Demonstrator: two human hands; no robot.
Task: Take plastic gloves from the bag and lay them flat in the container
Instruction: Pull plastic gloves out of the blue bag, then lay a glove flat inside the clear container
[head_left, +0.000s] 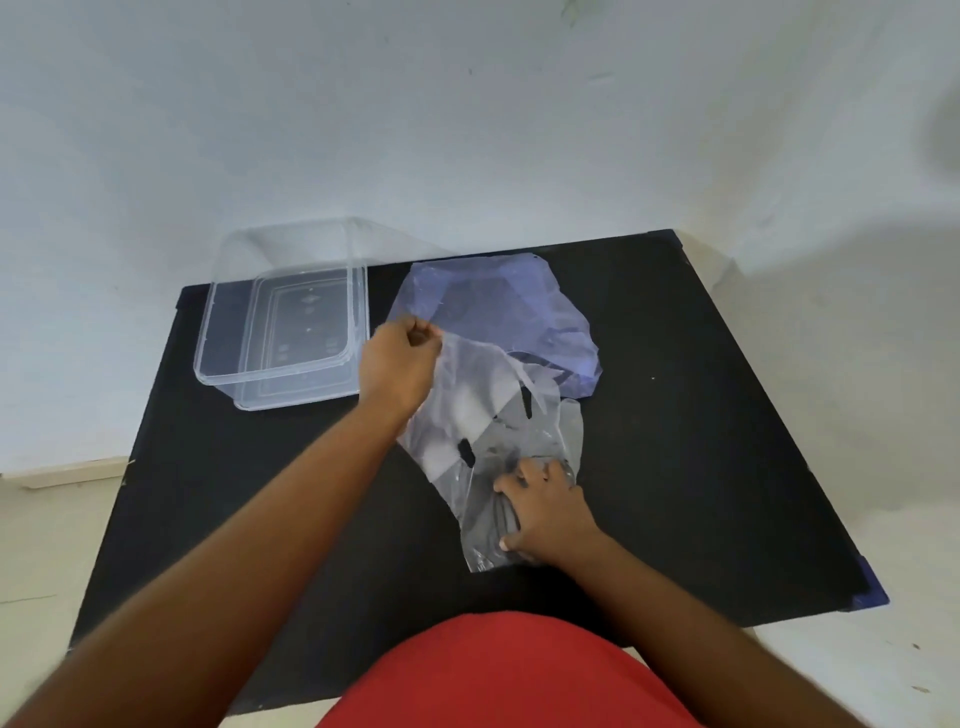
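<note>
A thin bluish plastic bag (498, 306) lies open on the black table (701, 415), right of a clear rectangular container (283, 317). Clear plastic gloves (478, 410) spill out of the bag's mouth toward me. My left hand (402, 364) pinches the bag's left edge where the gloves come out. My right hand (545, 512) is closed on the near end of the gloves, pressing them against the table. The container holds nothing that I can see.
The container stands at the table's far left corner against a pale wall (467, 130). A light floor (52, 545) surrounds the table. My red shirt (498, 675) fills the bottom of the view.
</note>
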